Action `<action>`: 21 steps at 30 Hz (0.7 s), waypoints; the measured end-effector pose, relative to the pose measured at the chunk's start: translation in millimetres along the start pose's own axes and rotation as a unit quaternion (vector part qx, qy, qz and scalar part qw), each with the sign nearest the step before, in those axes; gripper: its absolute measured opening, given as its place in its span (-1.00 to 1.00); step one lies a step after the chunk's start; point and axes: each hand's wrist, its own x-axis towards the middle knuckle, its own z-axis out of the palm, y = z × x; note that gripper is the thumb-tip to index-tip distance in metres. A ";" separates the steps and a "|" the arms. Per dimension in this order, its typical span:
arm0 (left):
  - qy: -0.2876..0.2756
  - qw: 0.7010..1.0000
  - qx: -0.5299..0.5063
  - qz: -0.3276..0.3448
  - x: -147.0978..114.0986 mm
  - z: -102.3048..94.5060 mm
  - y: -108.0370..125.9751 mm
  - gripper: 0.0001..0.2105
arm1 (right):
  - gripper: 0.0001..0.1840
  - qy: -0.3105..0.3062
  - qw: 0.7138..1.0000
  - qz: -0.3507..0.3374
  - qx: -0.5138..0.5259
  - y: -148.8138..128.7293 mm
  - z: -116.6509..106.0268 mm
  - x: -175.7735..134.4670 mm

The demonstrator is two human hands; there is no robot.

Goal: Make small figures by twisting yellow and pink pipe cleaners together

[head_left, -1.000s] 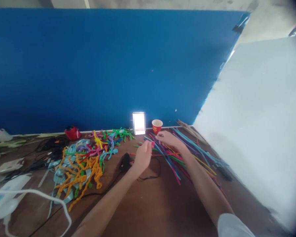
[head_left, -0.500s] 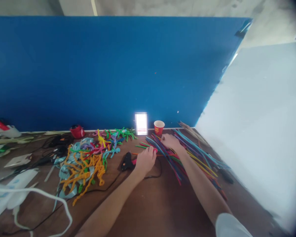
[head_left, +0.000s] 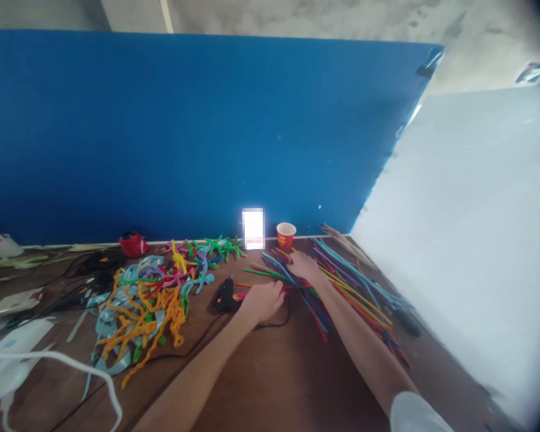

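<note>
My right hand (head_left: 305,268) reaches into a loose bundle of long pipe cleaners (head_left: 312,315) in blue, red, green and yellow. Its fingers are curled down and closed on the upper ends of the pipe cleaners. To the left of the bundle, my left hand (head_left: 261,302) is closed, fingertips bent under. A small pink-red bit shows at those fingertips, too small to name. A black glue gun (head_left: 225,295) lies just left of this hand, partly covered by it. Behind my right hand stands a red paper cup (head_left: 286,235) with a white rim.
Bent pipe-cleaner shapes, mostly orange (head_left: 162,318) and green (head_left: 222,246), heap on the left. A bright screen (head_left: 253,229) leans by the blue partition (head_left: 207,138). A white cable (head_left: 72,360) and power strip (head_left: 18,348) lie at lower left. A red container (head_left: 133,244) stands farther back.
The view has shifted slightly. My left hand has drawn a little toward me, uncovering more of the green and red pipe cleaners beyond it. My right hand stays at the bundle, moved slightly left.
</note>
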 end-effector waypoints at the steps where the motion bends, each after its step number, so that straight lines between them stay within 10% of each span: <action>1: 0.007 1.000 -0.020 -0.007 0.7 -0.3 -1.4 -0.65 | -0.78 0.001 1.000 -0.003 0.004 -1.0 0.7 -0.1; 10: 0.113 0.954 -0.257 -0.104 8.0 0.8 -22.6 -0.72 | -0.79 0.055 0.994 -0.031 0.086 4.7 -15.5 1.5; 21: 0.056 0.983 -0.164 -0.066 4.5 -3.6 -15.5 -0.75 | -0.78 0.238 0.939 -0.116 0.218 3.1 -51.9 -9.6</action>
